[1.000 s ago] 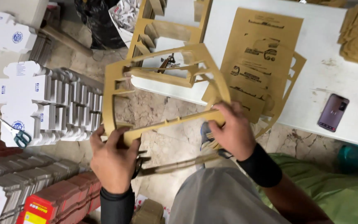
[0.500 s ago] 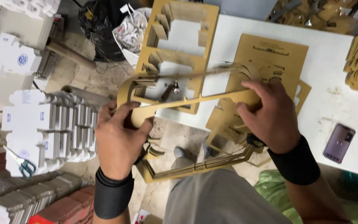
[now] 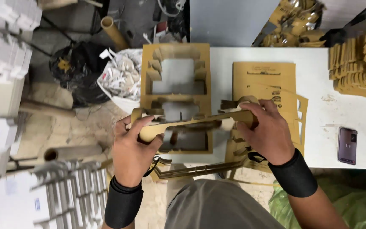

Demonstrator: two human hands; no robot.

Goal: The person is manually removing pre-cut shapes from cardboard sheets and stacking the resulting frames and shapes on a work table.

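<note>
Both hands, left point(image 3: 133, 146) and right point(image 3: 267, 131), clamp fingers on a cardboard frame point(image 3: 191, 125): light, thin, likely floppy and tearable; best gripped at its ends.

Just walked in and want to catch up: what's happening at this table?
A person is gripping a brown cardboard cut-out frame with both hands, the left hand at one end and the right hand at the other, above the edge of a white table. Another punched-out sheet lies beyond it, printed cardboard blanks to the right, and a phone near the edge.
</note>
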